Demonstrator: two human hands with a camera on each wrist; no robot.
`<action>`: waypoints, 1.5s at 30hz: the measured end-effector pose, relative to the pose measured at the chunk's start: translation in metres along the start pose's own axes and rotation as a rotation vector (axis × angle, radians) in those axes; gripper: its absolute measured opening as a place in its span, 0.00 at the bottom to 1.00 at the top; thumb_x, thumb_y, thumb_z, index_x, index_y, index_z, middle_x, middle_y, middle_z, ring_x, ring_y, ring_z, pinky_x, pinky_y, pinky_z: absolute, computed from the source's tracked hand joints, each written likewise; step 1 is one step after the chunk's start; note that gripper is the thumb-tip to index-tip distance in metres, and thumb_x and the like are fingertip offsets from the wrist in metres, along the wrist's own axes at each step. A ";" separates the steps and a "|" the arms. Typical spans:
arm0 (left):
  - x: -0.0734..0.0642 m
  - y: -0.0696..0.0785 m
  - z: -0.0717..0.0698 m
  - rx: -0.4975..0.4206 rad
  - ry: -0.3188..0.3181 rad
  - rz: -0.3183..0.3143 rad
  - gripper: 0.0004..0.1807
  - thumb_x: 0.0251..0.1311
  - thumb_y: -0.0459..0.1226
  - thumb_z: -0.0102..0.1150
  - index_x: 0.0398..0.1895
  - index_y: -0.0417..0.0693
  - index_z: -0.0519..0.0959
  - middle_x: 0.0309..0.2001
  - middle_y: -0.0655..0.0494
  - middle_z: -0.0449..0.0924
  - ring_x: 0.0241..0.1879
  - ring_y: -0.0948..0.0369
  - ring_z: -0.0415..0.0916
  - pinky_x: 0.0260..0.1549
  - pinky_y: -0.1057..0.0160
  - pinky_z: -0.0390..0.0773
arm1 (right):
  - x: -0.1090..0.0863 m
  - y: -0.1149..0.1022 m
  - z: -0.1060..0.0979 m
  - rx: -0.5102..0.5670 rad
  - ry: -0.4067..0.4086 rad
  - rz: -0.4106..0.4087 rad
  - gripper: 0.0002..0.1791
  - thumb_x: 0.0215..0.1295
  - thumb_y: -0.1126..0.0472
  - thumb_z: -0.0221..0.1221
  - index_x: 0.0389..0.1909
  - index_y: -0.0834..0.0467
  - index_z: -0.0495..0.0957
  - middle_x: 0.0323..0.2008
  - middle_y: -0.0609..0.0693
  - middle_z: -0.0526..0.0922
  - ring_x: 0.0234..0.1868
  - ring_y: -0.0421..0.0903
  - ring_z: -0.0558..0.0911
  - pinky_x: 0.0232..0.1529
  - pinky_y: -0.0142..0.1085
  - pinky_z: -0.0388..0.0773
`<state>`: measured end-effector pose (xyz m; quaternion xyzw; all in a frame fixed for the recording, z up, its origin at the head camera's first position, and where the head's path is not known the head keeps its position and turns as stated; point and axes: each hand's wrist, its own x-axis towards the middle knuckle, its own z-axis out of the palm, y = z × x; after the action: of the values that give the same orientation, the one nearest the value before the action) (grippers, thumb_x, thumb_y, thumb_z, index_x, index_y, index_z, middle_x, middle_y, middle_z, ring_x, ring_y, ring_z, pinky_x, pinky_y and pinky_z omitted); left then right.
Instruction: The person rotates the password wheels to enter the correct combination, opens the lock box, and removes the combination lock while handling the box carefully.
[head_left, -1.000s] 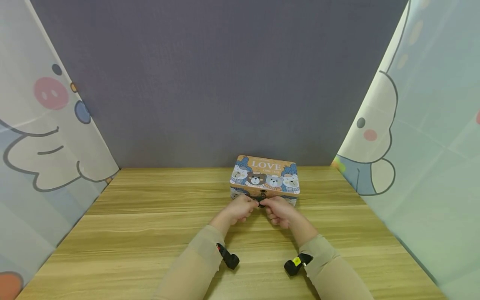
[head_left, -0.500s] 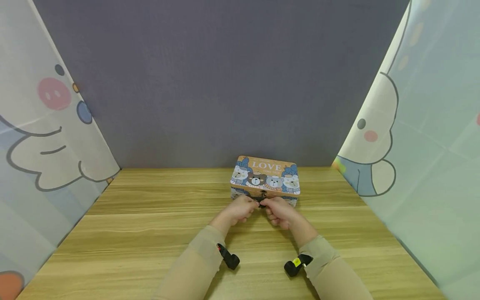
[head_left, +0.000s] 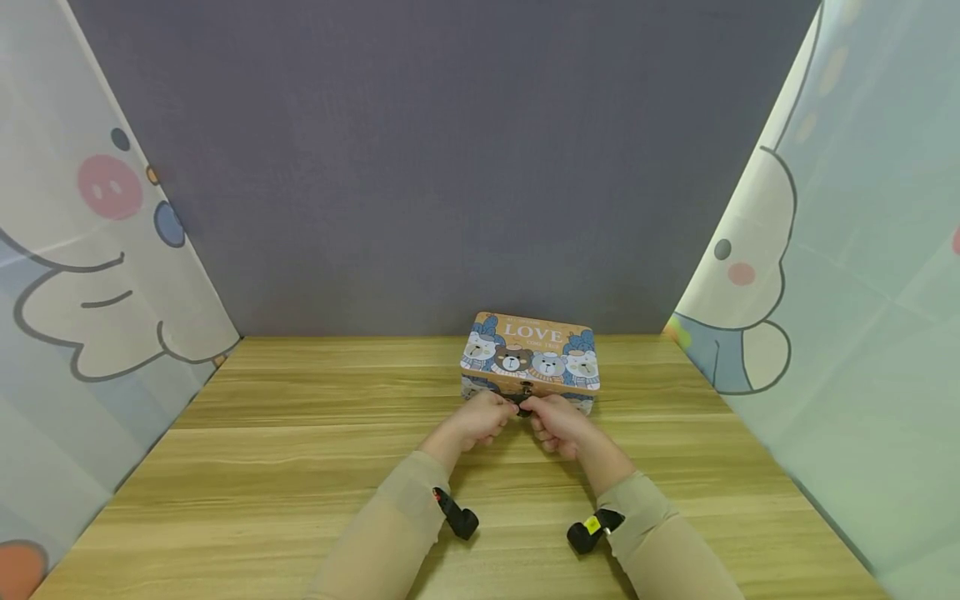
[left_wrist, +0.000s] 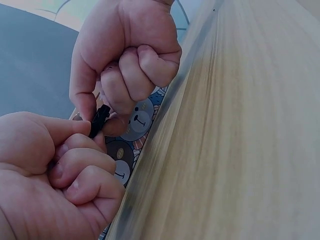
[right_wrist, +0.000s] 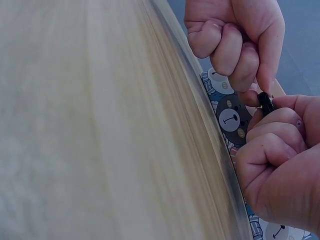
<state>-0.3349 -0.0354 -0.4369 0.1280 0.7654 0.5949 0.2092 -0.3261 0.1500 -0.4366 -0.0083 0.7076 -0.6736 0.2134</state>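
Box [head_left: 531, 350] at your 12 o'clock, on the table [head_left: 322, 450], near the dark wall [head_left: 390, 192]. Your left hand [head_left: 480, 418] and right hand [head_left: 562, 422] pinch the black piece [left_wrist: 99, 120] at its 6 o'clock front. Looks like light, stiff, slick tin; best held at 3 and 9.

Closed LOVE bear box [head_left: 529, 348], on table [head_left: 315, 450]; black front piece [left_wrist: 99, 121], pinched by both hands [head_left: 481, 417] [head_left: 558, 422]

A bear-printed box [head_left: 529, 350], apparently tin, rests on the wood-grain table [head_left: 300, 442].
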 end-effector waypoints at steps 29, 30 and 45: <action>0.002 -0.001 -0.003 0.011 0.005 -0.003 0.21 0.76 0.37 0.49 0.19 0.50 0.66 0.13 0.61 0.54 0.11 0.65 0.46 0.13 0.66 0.54 | -0.009 -0.002 -0.026 0.034 0.003 0.002 0.19 0.76 0.51 0.56 0.48 0.66 0.78 0.13 0.41 0.57 0.12 0.36 0.51 0.14 0.29 0.50; 0.002 -0.001 -0.003 0.014 0.003 -0.002 0.21 0.76 0.37 0.49 0.19 0.50 0.65 0.13 0.61 0.54 0.11 0.65 0.46 0.13 0.66 0.54 | -0.010 -0.002 -0.027 0.036 0.000 0.005 0.19 0.76 0.51 0.56 0.48 0.66 0.77 0.13 0.41 0.57 0.12 0.36 0.51 0.13 0.29 0.50; 0.005 -0.003 0.000 0.025 -0.005 -0.003 0.22 0.77 0.36 0.48 0.18 0.51 0.65 0.13 0.61 0.54 0.11 0.66 0.46 0.13 0.66 0.55 | -0.015 -0.004 -0.035 0.014 0.007 -0.004 0.20 0.76 0.52 0.56 0.48 0.67 0.77 0.14 0.41 0.57 0.12 0.37 0.51 0.14 0.30 0.50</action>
<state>-0.3393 -0.0339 -0.4404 0.1309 0.7724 0.5847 0.2107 -0.3245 0.1870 -0.4279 -0.0057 0.7035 -0.6790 0.2098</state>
